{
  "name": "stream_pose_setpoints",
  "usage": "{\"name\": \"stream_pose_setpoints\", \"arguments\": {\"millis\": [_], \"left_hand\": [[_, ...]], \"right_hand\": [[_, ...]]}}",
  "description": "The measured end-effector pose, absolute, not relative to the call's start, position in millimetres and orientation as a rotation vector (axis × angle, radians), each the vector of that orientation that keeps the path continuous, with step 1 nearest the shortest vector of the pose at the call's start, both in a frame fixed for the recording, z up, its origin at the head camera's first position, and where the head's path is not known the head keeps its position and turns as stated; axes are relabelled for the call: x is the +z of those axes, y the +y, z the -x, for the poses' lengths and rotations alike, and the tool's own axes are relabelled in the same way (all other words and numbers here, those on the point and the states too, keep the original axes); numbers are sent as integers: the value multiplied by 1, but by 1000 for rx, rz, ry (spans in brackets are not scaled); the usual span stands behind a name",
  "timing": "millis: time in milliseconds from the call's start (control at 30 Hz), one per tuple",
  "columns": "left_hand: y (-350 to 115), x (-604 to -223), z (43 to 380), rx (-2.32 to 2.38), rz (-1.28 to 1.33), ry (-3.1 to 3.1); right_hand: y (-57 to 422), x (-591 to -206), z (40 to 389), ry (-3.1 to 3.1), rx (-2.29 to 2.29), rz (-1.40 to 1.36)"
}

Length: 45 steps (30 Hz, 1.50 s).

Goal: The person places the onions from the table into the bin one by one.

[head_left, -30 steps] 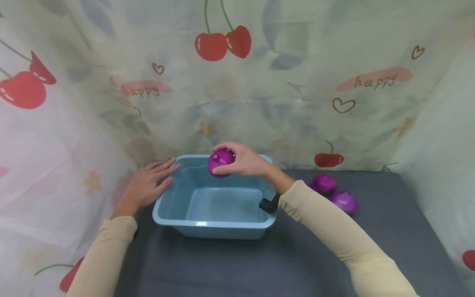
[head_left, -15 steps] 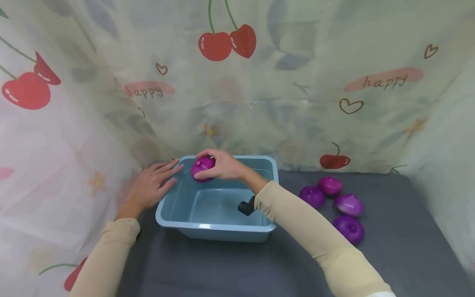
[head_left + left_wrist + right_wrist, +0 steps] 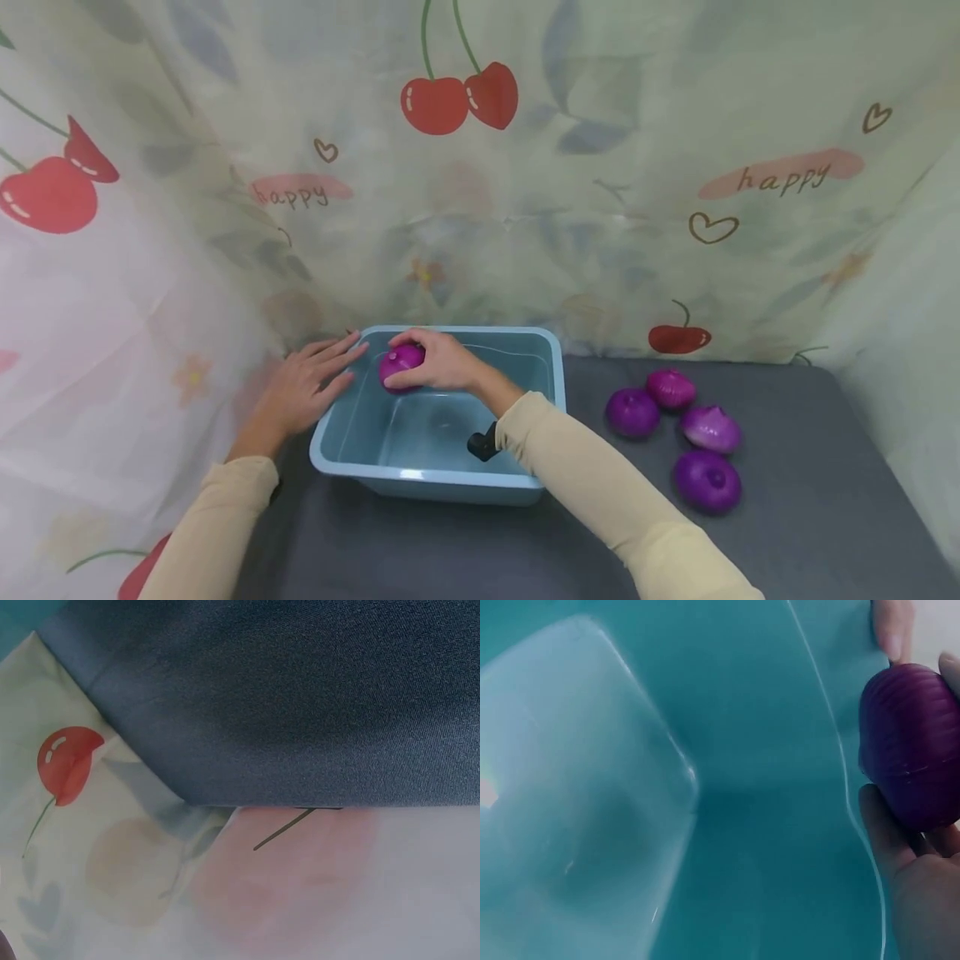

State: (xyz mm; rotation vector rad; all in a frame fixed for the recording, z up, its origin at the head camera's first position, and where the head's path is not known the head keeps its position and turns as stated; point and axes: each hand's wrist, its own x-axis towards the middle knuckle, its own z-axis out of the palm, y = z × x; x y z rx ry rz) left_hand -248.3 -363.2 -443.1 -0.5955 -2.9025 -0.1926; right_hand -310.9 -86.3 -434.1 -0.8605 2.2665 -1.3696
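Note:
In the head view my right hand (image 3: 442, 360) grips a purple onion (image 3: 401, 367) inside the far left part of the blue basin (image 3: 427, 477). The right wrist view shows the same onion (image 3: 911, 746) between thumb and fingers, above the basin's bare floor. My left hand (image 3: 303, 387) lies with its fingers extended over the basin's left rim. Several other purple onions stand on the table to the right: a round one (image 3: 633, 412), a ridged one (image 3: 671, 389), a paler pointed one (image 3: 711, 429) and a darker one (image 3: 707, 482).
A dark grey cloth (image 3: 600, 533) covers the table. Cherry-printed curtain (image 3: 480, 242) walls stand behind it and on both sides, close to the basin's back and left. A small black wrist device (image 3: 482, 443) hangs over the basin under the right sleeve.
My right hand has carried the onion left and lower into the basin. The left hand stays at the rim. The onions at the right, partly covered by the arm before, now show fully.

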Motion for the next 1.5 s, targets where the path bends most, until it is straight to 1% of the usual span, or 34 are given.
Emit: {"name": "stream_pose_setpoints", "arguments": {"millis": [133, 367, 800, 1267, 1500], "left_hand": [[-364, -443, 247, -216, 591, -2893], [-363, -442, 246, -207, 565, -2907], [-362, -447, 246, -267, 563, -2902], [-363, -446, 246, -280, 562, -2899], [-363, -443, 247, -253, 591, -2913]], "right_hand": [[-85, -436, 311, 2296, -1345, 833], [-86, -440, 308, 2340, -1150, 870], [-86, -454, 309, 2343, -944, 937], [-87, -453, 310, 2288, -897, 940], [-84, -450, 313, 2229, -947, 944]]}}
